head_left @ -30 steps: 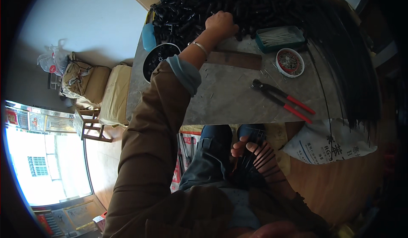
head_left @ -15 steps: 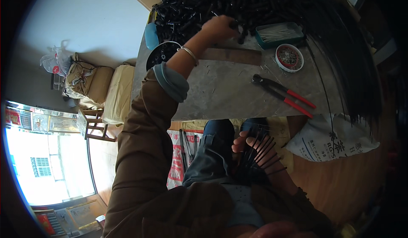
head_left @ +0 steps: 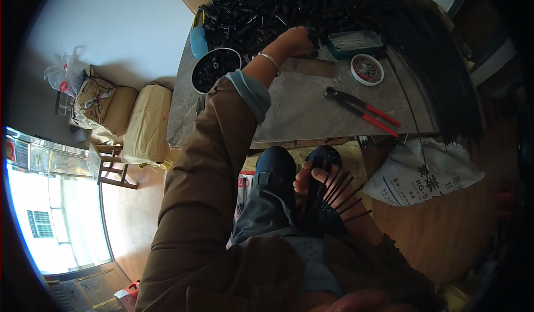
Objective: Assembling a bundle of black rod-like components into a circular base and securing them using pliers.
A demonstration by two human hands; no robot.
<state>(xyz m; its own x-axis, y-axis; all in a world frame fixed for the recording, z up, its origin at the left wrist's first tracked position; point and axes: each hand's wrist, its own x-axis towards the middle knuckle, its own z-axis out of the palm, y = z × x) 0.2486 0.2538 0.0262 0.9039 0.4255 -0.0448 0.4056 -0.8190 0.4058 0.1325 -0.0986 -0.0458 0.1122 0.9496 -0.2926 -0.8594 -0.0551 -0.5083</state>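
My left hand (head_left: 296, 40), with a bangle at its wrist, reaches across the table to the near edge of a large heap of short black tubular pieces (head_left: 250, 20). Its fingers are curled, and the back of the hand hides whatever they hold. A flat brown strip (head_left: 314, 67) lies just below it. Down over my lap, my right hand (head_left: 344, 194) is closed around a bundle of thin black rods (head_left: 346, 202). Their ends fan out to the right across my palm and wrist.
Red-handled pincers (head_left: 361, 109) lie on the table (head_left: 295, 109), below a white dish (head_left: 381, 78) of small metal bits and a green box (head_left: 350, 55) of thin pale sticks. At left stands a bowl (head_left: 194, 81) of black parts. Long black rods (head_left: 450, 89) drape over the right edge, above a white sack (head_left: 395, 187).
The whole view has shifted slightly. My left hand has come a little rightward and nearer along the heap's edge, its fingers now more curled. My right hand keeps its rods over my lap.
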